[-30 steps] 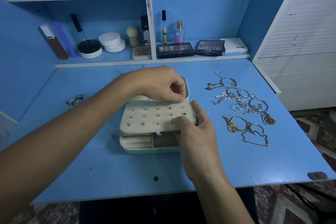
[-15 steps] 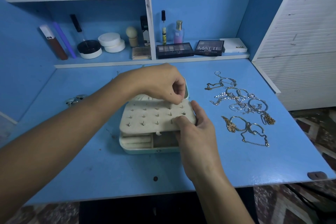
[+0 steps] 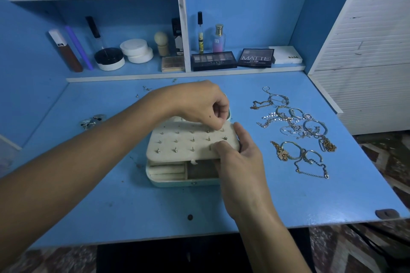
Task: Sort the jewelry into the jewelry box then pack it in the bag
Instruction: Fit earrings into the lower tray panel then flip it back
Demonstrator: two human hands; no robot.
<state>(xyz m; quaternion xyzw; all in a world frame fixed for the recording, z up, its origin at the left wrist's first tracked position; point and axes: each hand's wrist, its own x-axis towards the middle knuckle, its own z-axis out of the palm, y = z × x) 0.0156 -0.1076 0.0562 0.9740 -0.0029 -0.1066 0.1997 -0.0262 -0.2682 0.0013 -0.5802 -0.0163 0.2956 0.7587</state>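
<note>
So the blue desk (image 3: 111, 201) carries my jewelry box (image 3: 168, 180) at centre, loose jewelry (image 3: 295, 133) at its three o'clock. My right hand (image 3: 241, 162) grips the earring panel (image 3: 188, 142); my left hand (image 3: 199, 104) pinches a stud (image 3: 222, 129).

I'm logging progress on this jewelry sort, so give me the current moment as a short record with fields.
surface: blue desk
jewelry box: open, cream earring panel raised over its compartments
panel contents: stud earrings pushed in across several rows
left hand: fingertips pinching at the panel's far right, likely seating an earring
right hand: holds the panel's right edge
unsorted: pile of chains and bangles right of the box
bag: not in view
</note>
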